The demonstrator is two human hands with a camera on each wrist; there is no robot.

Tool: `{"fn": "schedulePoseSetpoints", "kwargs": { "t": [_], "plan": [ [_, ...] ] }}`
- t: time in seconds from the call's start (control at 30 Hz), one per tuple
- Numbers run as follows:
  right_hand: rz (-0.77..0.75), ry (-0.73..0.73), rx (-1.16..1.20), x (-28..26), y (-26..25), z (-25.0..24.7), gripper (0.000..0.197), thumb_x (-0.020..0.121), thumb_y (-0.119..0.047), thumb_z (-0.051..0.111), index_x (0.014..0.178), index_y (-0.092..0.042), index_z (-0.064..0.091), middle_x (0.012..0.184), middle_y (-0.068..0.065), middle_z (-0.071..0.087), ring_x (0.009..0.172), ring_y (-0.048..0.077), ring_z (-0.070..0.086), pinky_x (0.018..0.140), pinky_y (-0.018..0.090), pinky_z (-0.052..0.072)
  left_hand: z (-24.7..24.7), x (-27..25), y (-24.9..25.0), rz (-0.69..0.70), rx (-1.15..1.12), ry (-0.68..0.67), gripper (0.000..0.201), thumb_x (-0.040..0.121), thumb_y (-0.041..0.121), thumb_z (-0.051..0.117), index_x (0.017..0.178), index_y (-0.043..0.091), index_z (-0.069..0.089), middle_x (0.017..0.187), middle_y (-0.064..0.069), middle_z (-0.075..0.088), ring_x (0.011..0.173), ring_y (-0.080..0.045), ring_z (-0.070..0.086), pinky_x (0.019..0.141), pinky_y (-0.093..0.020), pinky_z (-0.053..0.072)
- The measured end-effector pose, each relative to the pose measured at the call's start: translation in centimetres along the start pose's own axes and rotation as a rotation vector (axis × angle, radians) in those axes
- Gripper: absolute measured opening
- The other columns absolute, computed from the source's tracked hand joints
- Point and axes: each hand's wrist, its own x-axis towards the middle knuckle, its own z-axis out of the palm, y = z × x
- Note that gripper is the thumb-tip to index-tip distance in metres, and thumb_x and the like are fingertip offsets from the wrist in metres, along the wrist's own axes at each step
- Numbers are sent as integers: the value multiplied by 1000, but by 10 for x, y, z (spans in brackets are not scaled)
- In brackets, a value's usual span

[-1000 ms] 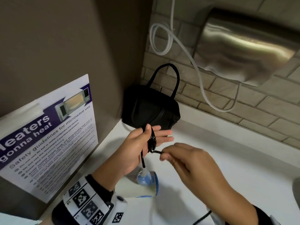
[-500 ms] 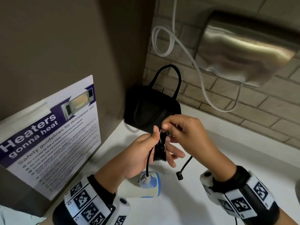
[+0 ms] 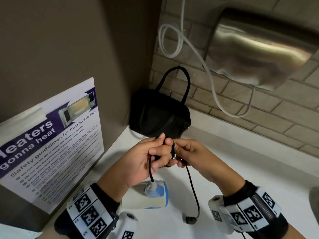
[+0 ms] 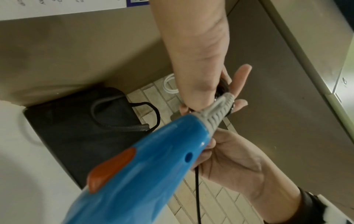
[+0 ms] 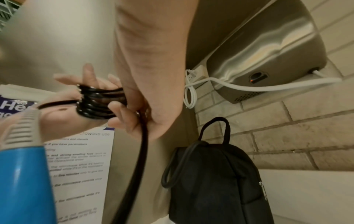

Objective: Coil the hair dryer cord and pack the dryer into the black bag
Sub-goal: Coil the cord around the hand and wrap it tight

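one hair dryer, one black bag, two hands

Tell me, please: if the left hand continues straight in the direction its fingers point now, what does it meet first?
Most likely the right hand: the left hand holds the coiled cord and its fingers point across at it, nearly touching. The black bag lies behind them, but depth is unclear.

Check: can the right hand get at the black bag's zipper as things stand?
Probably not yet. The right hand is busy pinching the cord coiled on the left hand; otherwise the black bag sits just behind, unobstructed.
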Motion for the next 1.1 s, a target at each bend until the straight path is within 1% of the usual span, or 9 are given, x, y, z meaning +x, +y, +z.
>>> {"fn": "schedulePoseSetpoints", "kwargs": {
  "t": [0.17, 0.37, 0.47, 0.57, 0.63, 0.73, 0.87, 0.97, 1.1],
  "plan": [
    [-21, 6, -13, -6, 4, 9, 33, 102, -14, 37, 91, -28, 66, 71, 9, 60, 50, 7, 36, 52, 16, 33, -4, 5, -1, 44, -54, 20, 23, 94, 27, 44, 84, 9, 54, 46, 10, 38, 36, -6, 39, 71, -30, 53],
    [64, -22, -128, -12, 10, 10, 27, 101, -25, 41, 110, -28, 66, 64, 0, 56, 49, 3, 38, 53, 14, 34, 9, 4, 11, 111, -177, 242, 30, 99, 28, 36, 77, 11, 50, 46, 7, 30, 49, -8, 31, 44, -15, 50],
    [40, -43, -414, -18, 12, 21, 28, 102, -23, 38, 116, -22, 62, 60, -10, 54, 52, -2, 48, 59, 7, 35, 2, 11, 9, 192, -140, 317, 30, 101, 26, 36, 80, 10, 51, 48, 7, 36, 53, -10, 39, 58, -19, 56],
    [3, -27, -662, -29, 13, 32, 26, 100, -19, 38, 114, -25, 60, 63, -16, 50, 62, 3, 51, 62, 12, 38, -8, 17, 2, 292, 10, 416, 26, 101, 23, 39, 84, 7, 53, 53, 4, 48, 51, -13, 56, 81, -32, 58],
    [-42, -11, -773, -35, 8, 35, 27, 97, -14, 37, 110, -24, 58, 69, -13, 50, 70, 11, 49, 68, 23, 41, -8, 19, -2, 320, 122, 448, 25, 101, 22, 40, 87, 7, 53, 60, 2, 61, 61, -17, 68, 90, -40, 54],
    [-109, 14, -849, -38, -3, 36, 24, 95, -13, 37, 102, -23, 58, 71, -12, 49, 70, 13, 46, 68, 29, 40, -1, 21, -8, 316, 295, 447, 26, 102, 25, 34, 91, 9, 50, 78, -1, 75, 78, -19, 74, 89, -36, 51],
    [-167, 30, -845, -35, -11, 31, 24, 95, -10, 42, 94, -26, 60, 62, -20, 43, 61, 0, 44, 61, 17, 35, 7, 20, -9, 292, 461, 429, 29, 103, 29, 29, 94, 7, 47, 89, -8, 77, 85, -24, 74, 84, -33, 52],
    [-222, 86, -787, -30, -19, 19, 21, 94, -12, 50, 86, -25, 64, 62, -21, 48, 68, 0, 55, 65, 19, 43, 2, 18, -11, 237, 555, 461, 31, 101, 35, 38, 92, 9, 54, 81, -10, 74, 69, -21, 69, 73, -30, 49],
    [-345, 184, -757, -17, -30, 6, 9, 85, -24, 67, 78, -19, 70, 69, -14, 52, 66, 5, 53, 61, 14, 39, 4, 18, -17, 155, 690, 438, 36, 99, 33, 42, 78, 12, 63, 61, -3, 63, 66, -20, 63, 78, -36, 51]
  ]
}}
